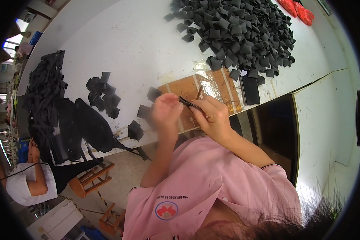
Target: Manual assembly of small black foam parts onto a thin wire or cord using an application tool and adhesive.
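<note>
My right hand is closed, its thumb and fingers pinching a folded strip of black sheet material above the table. A thin brown stick rises beside its fingers; whether the hand grips it too, I cannot tell. My left hand is raised at the strip's left end, blurred, so its finger grip is unclear. Beneath the hands lies a brown board with tape strips and a shiny patch. Several small black looped pieces lie left of my left hand, by the table's near edge.
A large heap of black looped pieces covers the far right of the white table. A dark flat block sits beside the board. Black strips pile up at left. Red gloves lie far right. Another person works at lower left near a wooden stool.
</note>
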`<state>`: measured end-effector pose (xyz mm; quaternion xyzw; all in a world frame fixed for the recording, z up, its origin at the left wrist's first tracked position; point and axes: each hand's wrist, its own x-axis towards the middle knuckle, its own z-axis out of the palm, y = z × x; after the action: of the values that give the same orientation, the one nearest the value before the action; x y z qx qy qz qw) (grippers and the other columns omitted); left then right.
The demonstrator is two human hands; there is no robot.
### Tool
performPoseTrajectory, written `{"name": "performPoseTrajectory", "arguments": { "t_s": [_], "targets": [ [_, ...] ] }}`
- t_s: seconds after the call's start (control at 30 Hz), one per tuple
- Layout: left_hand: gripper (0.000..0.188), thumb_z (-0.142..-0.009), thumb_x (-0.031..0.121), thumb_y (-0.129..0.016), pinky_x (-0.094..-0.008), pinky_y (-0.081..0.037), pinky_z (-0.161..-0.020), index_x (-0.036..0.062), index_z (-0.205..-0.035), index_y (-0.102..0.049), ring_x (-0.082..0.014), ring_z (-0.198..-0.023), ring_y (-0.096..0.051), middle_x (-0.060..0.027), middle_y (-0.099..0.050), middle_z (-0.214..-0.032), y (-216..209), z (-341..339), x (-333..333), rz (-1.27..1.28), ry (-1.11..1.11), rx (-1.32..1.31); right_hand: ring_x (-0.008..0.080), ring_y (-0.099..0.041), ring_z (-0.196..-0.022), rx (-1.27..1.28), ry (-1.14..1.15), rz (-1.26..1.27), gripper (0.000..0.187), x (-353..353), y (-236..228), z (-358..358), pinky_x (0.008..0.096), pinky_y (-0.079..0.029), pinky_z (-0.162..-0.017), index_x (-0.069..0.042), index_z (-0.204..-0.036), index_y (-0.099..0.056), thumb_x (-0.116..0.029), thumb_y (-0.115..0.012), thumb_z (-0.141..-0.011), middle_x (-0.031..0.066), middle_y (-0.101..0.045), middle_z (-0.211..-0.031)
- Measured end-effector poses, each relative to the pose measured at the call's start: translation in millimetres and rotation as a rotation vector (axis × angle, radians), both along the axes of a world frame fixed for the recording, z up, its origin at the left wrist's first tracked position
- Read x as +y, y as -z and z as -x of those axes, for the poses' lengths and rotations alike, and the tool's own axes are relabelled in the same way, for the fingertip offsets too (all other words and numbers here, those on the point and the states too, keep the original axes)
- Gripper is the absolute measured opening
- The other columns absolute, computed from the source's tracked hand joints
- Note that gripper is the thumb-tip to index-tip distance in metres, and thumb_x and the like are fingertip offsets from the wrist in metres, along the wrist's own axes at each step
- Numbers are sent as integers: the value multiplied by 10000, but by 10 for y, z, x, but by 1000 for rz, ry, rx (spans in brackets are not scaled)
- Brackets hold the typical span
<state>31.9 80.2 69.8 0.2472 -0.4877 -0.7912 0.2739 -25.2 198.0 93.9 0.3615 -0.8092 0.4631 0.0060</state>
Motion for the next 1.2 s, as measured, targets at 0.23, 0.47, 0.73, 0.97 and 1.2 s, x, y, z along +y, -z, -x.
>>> {"name": "performPoseTrajectory", "arguments": {
  "t_s": [0.23,0.47,0.73,0.97,1.2],
  "targets": [
    [73,-801,76,-542,-216,-419,-562,5,-818,-535,-101,-598,-502,-36,-544,-707,-65,-99,23,-162,181,-90,225,-522,-598,394,-3,-69,235,79,24,-9,311,-431,-503,-16,-834,-554,-44,-630,-614,69,-508,-697],
    [38,-774,-11,-560,-170,-406,-548,-12,-812,-563,-58,-589,-502,-22,-566,-714,-34,-113,14,-72,242,-146,228,-520,-607,62,-42,-25,281,103,-42,0,293,-415,-500,-7,-866,-553,-170,-664,-667,82,-503,-706],
    [51,-751,-51,-558,-173,-397,-498,-20,-791,-550,-47,-557,-497,-17,-563,-716,-74,-110,245,596,79,-120,215,-531,-599,-80,-39,159,106,46,-87,22,298,-425,-514,-3,-779,-578,-54,-625,-698,88,-503,-692],
    [146,-728,-90,-511,-194,-270,-346,4,-835,-476,-44,-357,-321,-63,-531,-698,-261,-6,117,-481,296,89,142,-520,-520,-486,127,236,54,68,-5,93,249,-415,-454,-1,-765,-591,-11,-553,-727,32,-509,-638],
    [124,-726,-88,-496,-157,-325,-453,-7,-820,-507,-3,-526,-420,-12,-512,-729,-14,11,231,507,67,-93,33,-299,-470,-1811,-248,742,67,176,83,164,171,-210,-388,-39,-786,-564,-103,-562,-806,-46,-448,-605]
  ]
}}
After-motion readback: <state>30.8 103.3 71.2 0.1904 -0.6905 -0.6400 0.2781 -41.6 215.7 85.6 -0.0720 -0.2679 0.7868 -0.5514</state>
